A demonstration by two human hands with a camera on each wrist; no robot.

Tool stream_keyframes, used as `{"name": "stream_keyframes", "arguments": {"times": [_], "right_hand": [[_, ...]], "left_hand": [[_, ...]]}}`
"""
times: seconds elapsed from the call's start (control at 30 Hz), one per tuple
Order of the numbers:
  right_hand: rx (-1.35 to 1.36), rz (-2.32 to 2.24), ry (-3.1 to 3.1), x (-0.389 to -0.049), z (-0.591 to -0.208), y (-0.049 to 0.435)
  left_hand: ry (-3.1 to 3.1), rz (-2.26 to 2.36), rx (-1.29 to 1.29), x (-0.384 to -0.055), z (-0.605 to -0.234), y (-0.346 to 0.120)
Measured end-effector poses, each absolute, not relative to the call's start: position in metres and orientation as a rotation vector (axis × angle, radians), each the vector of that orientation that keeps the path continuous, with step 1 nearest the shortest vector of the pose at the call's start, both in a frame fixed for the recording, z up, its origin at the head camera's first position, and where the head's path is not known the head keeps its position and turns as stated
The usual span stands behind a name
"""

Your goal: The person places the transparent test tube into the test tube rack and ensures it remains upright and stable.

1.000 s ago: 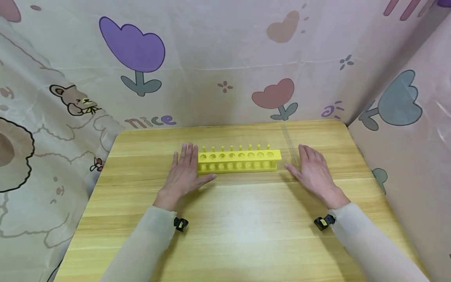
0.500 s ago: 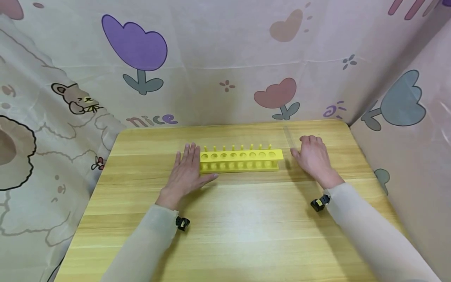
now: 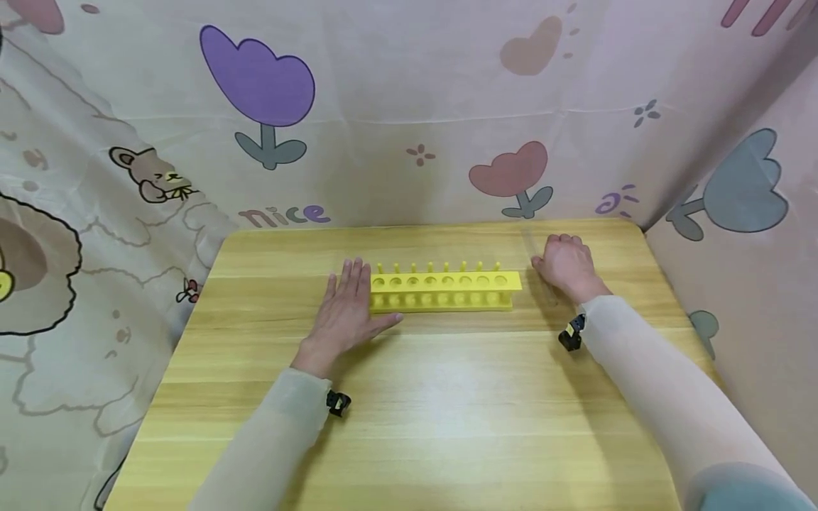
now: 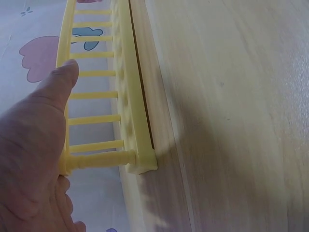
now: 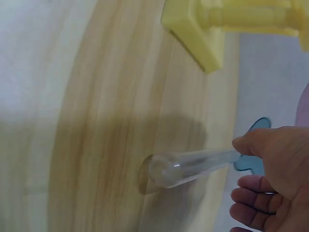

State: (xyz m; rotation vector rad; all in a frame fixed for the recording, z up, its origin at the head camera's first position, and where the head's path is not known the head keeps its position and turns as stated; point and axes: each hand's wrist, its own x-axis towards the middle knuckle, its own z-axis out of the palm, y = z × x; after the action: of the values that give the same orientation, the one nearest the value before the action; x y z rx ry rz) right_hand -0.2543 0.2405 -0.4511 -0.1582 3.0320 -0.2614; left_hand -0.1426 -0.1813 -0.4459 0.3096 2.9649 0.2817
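Note:
A yellow test tube rack (image 3: pixel 445 289) with one row of holes and a row of pegs behind stands near the middle of the table. My left hand (image 3: pixel 341 316) rests against its left end, fingers straight and thumb stretched along the front. In the left wrist view the thumb (image 4: pixel 60 84) lies at the rack's upper plate. To the right of the rack, my right hand (image 3: pixel 567 268) holds a clear test tube (image 5: pixel 193 166) between thumb and curled fingers. The tube's rounded end points towards the near side, close over the wood; its middle is hidden by the hand.
The wooden table (image 3: pixel 409 411) has its far edge against a patterned curtain (image 3: pixel 371 92). More curtain hangs at the left and right sides. A small black camera is worn at each wrist.
My right hand has moved away from me and its fingers have curled round the clear test tube. The left hand stays at the rack. The head view has shifted slightly.

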Motion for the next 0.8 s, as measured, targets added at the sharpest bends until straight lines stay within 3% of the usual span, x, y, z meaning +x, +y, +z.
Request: {"name": "stream_keyframes", "arguments": {"times": [0.8], "right_hand": [[-0.035, -0.204, 2.830, -0.281, -0.451, 0.230]], "left_hand": [[2.968, 0.326, 0.285, -0.142, -0.447, -0.180]]}}
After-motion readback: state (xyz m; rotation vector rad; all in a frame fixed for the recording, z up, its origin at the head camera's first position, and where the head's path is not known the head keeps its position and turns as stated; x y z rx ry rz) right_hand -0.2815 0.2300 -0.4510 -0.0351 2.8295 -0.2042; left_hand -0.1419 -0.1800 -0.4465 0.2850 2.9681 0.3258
